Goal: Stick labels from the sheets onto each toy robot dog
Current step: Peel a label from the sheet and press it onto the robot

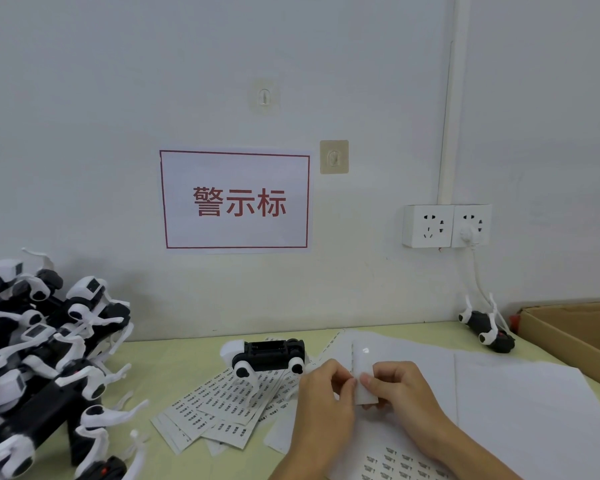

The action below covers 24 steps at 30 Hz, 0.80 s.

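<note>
Now both hands, left hand [323, 393] and right hand [400, 393], pinch a glossy white backing strip [362, 370] between curled fingers; at ten o'clock, a hard-plastic toy dog [264, 355] stands over fanned paper label sheets [222, 407].

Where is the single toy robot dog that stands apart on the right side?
The toy robot dog lies far right on the table, beside the cardboard box and below the wall socket.

The print on the label sheets [222, 400] at lower centre is reading too small to make out. The frame's left edge is cutting off the pile of toy dogs [39, 362]. The right edge is cropping the cardboard box [579, 337]. Both hands [326, 393] are covering part of a white strip [362, 372].
</note>
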Each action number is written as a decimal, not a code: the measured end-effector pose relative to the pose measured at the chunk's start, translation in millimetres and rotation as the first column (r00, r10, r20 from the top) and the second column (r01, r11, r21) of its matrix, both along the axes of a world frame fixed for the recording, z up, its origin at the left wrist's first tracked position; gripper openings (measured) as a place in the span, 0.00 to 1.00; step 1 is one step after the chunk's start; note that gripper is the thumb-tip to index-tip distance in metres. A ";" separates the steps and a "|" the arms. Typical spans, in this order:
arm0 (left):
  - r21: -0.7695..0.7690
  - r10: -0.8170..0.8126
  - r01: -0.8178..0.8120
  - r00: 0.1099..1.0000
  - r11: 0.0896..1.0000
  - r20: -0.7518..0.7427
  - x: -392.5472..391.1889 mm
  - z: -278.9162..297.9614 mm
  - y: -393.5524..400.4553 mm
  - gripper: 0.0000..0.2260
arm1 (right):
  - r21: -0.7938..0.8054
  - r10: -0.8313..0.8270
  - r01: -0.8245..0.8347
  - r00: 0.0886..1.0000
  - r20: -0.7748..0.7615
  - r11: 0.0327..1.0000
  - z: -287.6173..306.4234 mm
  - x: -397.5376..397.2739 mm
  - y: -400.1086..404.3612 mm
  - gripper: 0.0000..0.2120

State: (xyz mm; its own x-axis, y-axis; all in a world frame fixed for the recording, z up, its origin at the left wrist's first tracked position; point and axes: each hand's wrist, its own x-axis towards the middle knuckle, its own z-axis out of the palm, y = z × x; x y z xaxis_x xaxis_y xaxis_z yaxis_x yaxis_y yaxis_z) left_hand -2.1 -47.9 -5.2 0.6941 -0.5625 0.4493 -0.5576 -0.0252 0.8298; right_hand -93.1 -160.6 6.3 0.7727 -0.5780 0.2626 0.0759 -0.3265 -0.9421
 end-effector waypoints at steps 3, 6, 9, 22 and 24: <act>-0.004 -0.004 0.004 1.000 1.000 -0.016 -0.7 0.2 0.5 0.07 | -0.010 0.004 -0.004 1.000 -0.008 1.000 1.4 -0.2 2.1 0.24; -0.018 0.004 -0.005 0.999 1.000 -0.031 0.1 -0.7 -0.3 0.07 | -0.018 0.003 -0.003 1.000 -0.009 1.000 1.6 -1.2 2.5 0.24; -0.028 0.005 -0.007 0.998 1.000 -0.063 2.0 -2.1 -1.2 0.07 | -0.022 -0.010 0.009 1.000 -0.011 1.000 2.3 -0.6 3.5 0.24; -0.048 -0.016 0.009 0.988 0.999 -0.151 2.9 -2.1 -2.0 0.08 | -0.040 -0.032 0.031 0.999 -0.033 0.999 1.9 0.5 4.3 0.23; -0.048 -0.019 0.012 0.986 0.999 -0.168 3.7 -1.6 -2.2 0.08 | -0.039 -0.032 0.030 0.999 -0.032 0.999 2.5 0.2 5.2 0.23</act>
State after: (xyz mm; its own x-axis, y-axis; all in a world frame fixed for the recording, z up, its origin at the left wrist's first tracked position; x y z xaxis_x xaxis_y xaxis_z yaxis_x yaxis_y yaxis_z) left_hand 1.6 -50.1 -6.9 0.7535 -0.5551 0.3522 -0.4094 0.0231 0.9121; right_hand -92.9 -155.4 8.7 0.7631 -0.5917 0.2600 0.0344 -0.3646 -0.9305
